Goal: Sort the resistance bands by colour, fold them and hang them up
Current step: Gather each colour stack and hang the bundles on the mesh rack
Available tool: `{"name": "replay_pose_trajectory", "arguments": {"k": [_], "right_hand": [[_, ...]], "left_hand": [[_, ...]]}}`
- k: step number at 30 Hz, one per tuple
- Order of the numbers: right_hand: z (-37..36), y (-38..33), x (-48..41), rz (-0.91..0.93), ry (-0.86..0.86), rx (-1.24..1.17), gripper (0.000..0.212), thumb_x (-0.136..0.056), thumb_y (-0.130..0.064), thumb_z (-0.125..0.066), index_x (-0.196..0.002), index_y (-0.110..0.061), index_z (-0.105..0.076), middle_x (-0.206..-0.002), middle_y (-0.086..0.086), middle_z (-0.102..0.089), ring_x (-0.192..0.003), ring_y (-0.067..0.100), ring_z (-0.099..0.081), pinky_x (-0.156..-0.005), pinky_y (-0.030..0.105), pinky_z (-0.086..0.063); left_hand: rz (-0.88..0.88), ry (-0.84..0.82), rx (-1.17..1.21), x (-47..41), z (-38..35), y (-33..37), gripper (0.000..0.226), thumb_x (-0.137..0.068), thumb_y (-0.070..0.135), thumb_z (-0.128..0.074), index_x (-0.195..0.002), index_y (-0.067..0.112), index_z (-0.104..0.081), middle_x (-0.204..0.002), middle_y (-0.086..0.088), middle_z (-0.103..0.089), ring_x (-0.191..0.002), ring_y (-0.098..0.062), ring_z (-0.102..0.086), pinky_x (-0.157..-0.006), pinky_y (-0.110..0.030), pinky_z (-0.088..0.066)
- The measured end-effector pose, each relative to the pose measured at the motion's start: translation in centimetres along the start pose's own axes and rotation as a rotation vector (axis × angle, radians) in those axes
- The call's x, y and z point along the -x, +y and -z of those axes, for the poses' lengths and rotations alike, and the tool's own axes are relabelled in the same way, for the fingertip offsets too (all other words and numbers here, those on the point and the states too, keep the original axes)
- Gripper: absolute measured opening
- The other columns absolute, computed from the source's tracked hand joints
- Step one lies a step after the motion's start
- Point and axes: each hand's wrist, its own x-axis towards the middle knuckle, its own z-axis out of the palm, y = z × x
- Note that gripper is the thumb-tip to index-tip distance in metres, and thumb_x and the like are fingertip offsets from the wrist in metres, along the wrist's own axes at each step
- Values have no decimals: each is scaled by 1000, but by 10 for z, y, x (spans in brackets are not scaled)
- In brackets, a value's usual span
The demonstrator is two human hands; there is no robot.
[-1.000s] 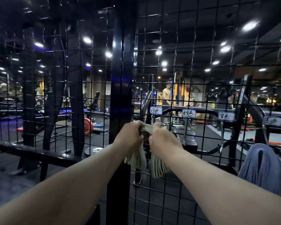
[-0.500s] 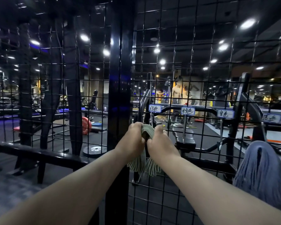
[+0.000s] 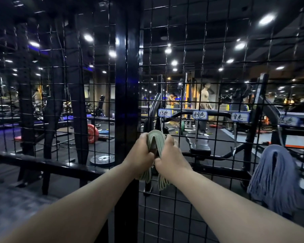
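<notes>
A folded bundle of pale green resistance bands (image 3: 155, 139) is draped over in an arch, its loose ends hanging down below my hands. My left hand (image 3: 141, 156) grips the bundle's left side and my right hand (image 3: 171, 158) grips its right side, both pressed close together. The bundle is held against the black wire grid panel (image 3: 214, 71), just below a handwritten white label (image 3: 164, 113). A thin hook under that label reaches down to the bundle's top. A folded bundle of blue bands (image 3: 274, 179) hangs on the grid at the right.
Three more handwritten labels (image 3: 200, 115) (image 3: 239, 117) (image 3: 288, 121) sit in a row along the grid. A thick black post (image 3: 126, 85) stands left of my hands. Behind the grid are gym machines, weight plates (image 3: 92, 133) and people in the distance.
Both hands have shifted slightly lower on the green bundle, so its arched top now shows above my fingers. The camera view has moved a little.
</notes>
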Motion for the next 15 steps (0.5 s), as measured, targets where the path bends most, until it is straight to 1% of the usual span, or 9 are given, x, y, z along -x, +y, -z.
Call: {"name": "replay_pose_trajectory", "arguments": {"k": [1, 2, 5, 6, 7, 9, 11, 13, 15], "right_hand": [[-1, 1, 2, -5, -2, -21, 79, -92, -16, -54, -154, -14, -3, -159, 10, -12, -141, 32, -30, -109, 45, -38], [-3, 3, 2, -6, 4, -47, 78, -92, -15, -53, -153, -13, -5, -158, 10, -16, -140, 32, -32, -108, 44, -38], [-10, 9, 7, 22, 72, -75, 66, -90, -20, -55, -143, -15, -17, -142, 13, -37, -123, 33, -50, -98, 44, -48], [-12, 12, 8, 34, 76, -78, 67, -90, -20, -55, -144, -15, -16, -144, 14, -34, -123, 31, -51, -97, 44, -48], [-12, 13, 11, 35, 50, -82, 72, -90, -17, -54, -148, -14, -10, -151, 13, -25, -127, 29, -48, -100, 42, -47], [-13, 17, 16, 35, -9, -110, 84, -90, -11, -53, -153, -14, 3, -160, 6, -4, -137, 27, -38, -106, 40, -42], [-13, 19, 20, 44, -27, -118, 88, -89, -9, -53, -154, -15, 6, -162, 4, 2, -143, 27, -30, -109, 38, -39], [-14, 22, 21, 56, -9, -113, 82, -91, -8, -50, -155, -12, 2, -162, 7, -5, -143, 25, -30, -108, 32, -38], [-11, 22, 24, 80, 12, -34, 71, -96, -9, -45, -155, -6, -4, -158, 13, -20, -141, 23, -33, -107, 26, -35]], "left_hand": [[13, 10, -8, 2, -1, -1, 53, -76, -8, -53, -123, 15, -45, -103, 10, -56, -93, -1, -56, -67, -9, -42], [19, 16, -4, 4, -1, -2, 54, -75, -7, -55, -124, 14, -46, -102, 8, -57, -91, -1, -57, -64, -10, -42], [41, 28, 16, 11, -2, -2, 54, -77, -4, -58, -124, 19, -46, -100, 5, -62, -87, -4, -61, -62, -12, -47], [49, 31, 18, 15, -2, -1, 53, -78, -4, -59, -123, 21, -46, -99, 5, -63, -86, -6, -62, -63, -16, -51], [52, 28, 16, 19, -2, -2, 54, -78, -3, -60, -124, 23, -46, -98, 5, -64, -86, -8, -64, -66, -21, -54], [57, 4, 10, 26, -3, -5, 56, -77, 0, -62, -123, 26, -45, -98, 5, -65, -87, -11, -65, -71, -29, -57], [60, -13, -34, 33, -4, -10, 55, -76, 7, -64, -121, 32, -43, -98, 10, -64, -87, -9, -64, -75, -34, -57], [56, -28, -65, 39, -6, -15, 56, -75, 8, -62, -121, 35, -41, -95, 11, -64, -83, -8, -63, -73, -34, -56], [45, -21, -99, 43, -9, -17, 54, -78, 5, -56, -121, 33, -40, -91, 9, -61, -79, -9, -60, -66, -30, -51]]}}
